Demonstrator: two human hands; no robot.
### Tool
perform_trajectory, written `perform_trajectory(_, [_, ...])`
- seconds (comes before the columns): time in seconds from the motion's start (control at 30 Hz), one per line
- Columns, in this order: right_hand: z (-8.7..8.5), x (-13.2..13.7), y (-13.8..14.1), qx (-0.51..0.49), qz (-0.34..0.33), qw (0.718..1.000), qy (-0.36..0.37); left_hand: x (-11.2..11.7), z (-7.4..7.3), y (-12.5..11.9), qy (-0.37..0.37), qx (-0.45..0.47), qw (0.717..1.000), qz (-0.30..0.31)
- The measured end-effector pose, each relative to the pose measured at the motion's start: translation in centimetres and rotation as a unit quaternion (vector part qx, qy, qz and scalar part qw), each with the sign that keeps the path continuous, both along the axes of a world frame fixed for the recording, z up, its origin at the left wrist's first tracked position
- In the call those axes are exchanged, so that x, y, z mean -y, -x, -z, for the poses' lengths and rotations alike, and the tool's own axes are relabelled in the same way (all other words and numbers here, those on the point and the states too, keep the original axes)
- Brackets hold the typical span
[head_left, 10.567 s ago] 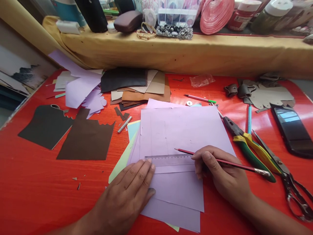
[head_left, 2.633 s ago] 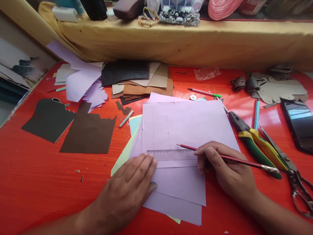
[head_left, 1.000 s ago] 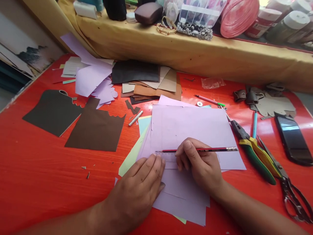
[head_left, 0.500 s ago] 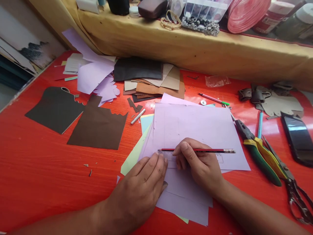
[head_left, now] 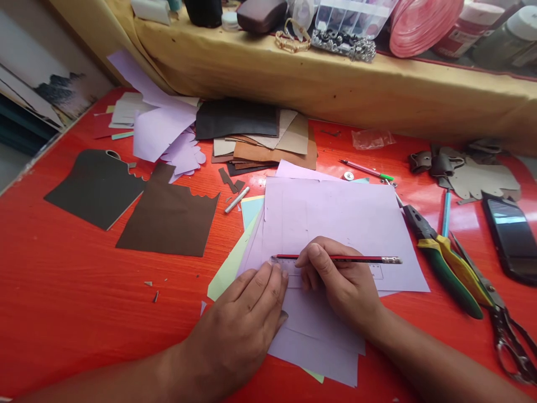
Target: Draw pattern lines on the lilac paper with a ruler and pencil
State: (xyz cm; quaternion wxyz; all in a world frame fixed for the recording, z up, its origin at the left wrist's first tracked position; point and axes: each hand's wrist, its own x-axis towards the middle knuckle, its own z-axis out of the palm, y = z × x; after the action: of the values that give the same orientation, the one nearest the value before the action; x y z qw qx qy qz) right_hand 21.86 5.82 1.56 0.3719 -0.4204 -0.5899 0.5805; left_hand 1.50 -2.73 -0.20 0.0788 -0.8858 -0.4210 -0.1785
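A stack of lilac paper sheets [head_left: 335, 218] lies on the red table [head_left: 75, 280] in front of me. A clear plastic ruler [head_left: 293, 267] rests across the top sheet. My left hand [head_left: 247, 319] lies flat on the ruler's left end, fingers stretched out. My right hand [head_left: 344, 282] is closed on a red pencil [head_left: 356, 259], which lies almost level along the ruler's upper edge with its tip pointing left, near my left fingertips.
Dark brown leather pieces [head_left: 168, 215] lie at left, a pile of leather scraps [head_left: 260, 140] behind the paper. Pliers [head_left: 440, 257], scissors [head_left: 499, 313], a phone [head_left: 509, 235] and pens [head_left: 367, 169] sit at right. A cloth-covered shelf [head_left: 335, 84] runs along the back.
My right hand has moved left along the ruler, and the pencil has swung from slanting to nearly level. In the last half second almost nothing has moved.
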Motion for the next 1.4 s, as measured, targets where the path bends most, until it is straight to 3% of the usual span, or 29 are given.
perform_trajectory(0.43, [-0.49,-0.19,0.02,0.046,-0.028,0.998,-0.035,-0.03,-0.05,0.07,-0.001,-0.001,1.000,0.003])
perform_trajectory(1.4, [-0.62,-0.02,-0.74,0.064,0.012,0.998,-0.007,-0.20,-0.03,-0.01,-0.009,-0.002,1.000,0.009])
